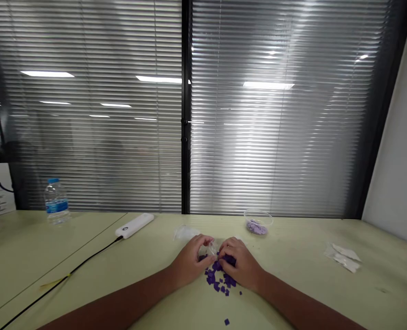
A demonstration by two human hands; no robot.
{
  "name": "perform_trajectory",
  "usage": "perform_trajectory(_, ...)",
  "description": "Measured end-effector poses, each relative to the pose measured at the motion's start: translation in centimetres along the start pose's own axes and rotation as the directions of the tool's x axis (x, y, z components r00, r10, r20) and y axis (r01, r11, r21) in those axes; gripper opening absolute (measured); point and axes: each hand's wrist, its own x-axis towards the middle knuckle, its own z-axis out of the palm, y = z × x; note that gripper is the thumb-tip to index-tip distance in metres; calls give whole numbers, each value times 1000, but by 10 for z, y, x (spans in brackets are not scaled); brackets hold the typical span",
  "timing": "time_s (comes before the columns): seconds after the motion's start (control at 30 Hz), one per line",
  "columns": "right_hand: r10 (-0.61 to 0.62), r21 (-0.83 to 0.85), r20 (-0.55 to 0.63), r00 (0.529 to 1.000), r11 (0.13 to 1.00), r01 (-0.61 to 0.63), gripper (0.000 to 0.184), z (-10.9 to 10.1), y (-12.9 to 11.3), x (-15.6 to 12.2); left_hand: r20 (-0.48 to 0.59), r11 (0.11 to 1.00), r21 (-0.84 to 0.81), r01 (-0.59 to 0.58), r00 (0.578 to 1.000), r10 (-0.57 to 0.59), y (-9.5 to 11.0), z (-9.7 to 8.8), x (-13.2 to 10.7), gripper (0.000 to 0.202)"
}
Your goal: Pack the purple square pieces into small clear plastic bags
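A small clear bag (pixel 209 250) is pinched between the left hand (pixel 189 260) and the right hand (pixel 243 266), whose fingers are bent and meet near the middle of the tabletop (pixel 292 293), close to its near edge. A pile of purple squares (pixel 220 277) is seen just under the hands, touching the right one. One lone purple square (pixel 227 321) is left nearer the near edge. Toward the far edge, a clear bowl (pixel 258 222) of pale purple bits, a white box (pixel 135 225) with a black cord (pixel 69 275), and a water bottle (pixel 56 201) are found. Flat clear bags (pixel 344 257) are laid at the right.
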Motion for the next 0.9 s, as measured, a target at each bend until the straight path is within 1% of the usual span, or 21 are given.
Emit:
perform_trajectory(0.1,8,3,-19,1000,1000,-8,10,1,2,0,4,1000,17,-10,1000,10,3,0,0,32)
perform_trajectory(0.23,42,-3,-14,999,999,-42,16,1,3,0,17,1000,18,-2,1000,1,6,-1,0,29)
perform_trajectory(0.47,142,-6,-19,990,990,-142,21,-1,4,2,26,1000,2,-20,999,20,2,-1,0,28)
perform_trajectory(0.67,184,-33,-32,982,982,-185,21,1,8,1,41,1000,-1,8,999,-8,3,-1,-2,32)
perform_trajectory(0.77,209,3,-58,976,978,-209,25,-1,9,2,45,1000,0,8,999,-8,0,0,-2,34)
perform_trajectory(0.9,225,112,-95,970,970,-215,30,-8,7,2,60,999,27,-24,998,22,-2,1,-3,38)
